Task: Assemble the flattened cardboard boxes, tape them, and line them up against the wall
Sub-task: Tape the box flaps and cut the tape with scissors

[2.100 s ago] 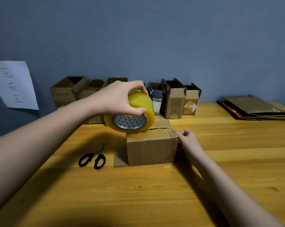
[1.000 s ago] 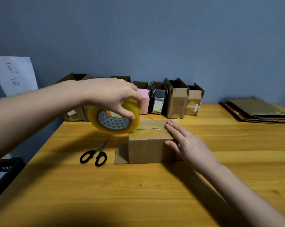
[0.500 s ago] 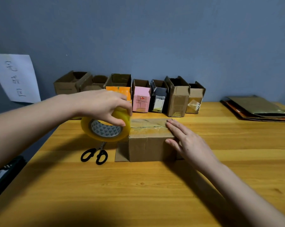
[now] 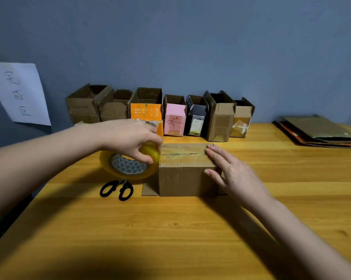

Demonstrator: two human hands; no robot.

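Brown cardboard, one small box [image 4: 187, 178], is seen near the middle of the wooden surface [image 4: 170, 239], lying with its long side toward the camera. A strip of clear tape [image 4: 182, 156] is laid along the top seam, glossy and wrinkled. Loose flaps are noted flat on the surface at the box's lower left and right ends.

The yellow tape roll [image 4: 128, 164] is gripped by the left hand [image 4: 130, 138], fingers and thumb curled over its rim; the roll is held on edge just beside the box's left end, its side touching the upper left corner. The tape is seen running from the roll onto the box top.

The right hand [image 4: 231, 174] is laid flat and open on the box's right end, fingers straight over the top edge, thumb against the front face.

Black-handled scissors [image 4: 118, 188] are found on the surface just left of the box, below the roll, partly hidden by it.

Seven opened boxes [image 4: 160, 114] are lined up against the blue-grey wall [image 4: 190, 47] at the back: brown ones at either end, an orange, a pink and a dark one between them. A stack of flattened boxes [image 4: 320, 132] is noted at the far right of the surface. A white paper sheet [image 4: 19, 93] with handwritten characters is seen on the wall at left.
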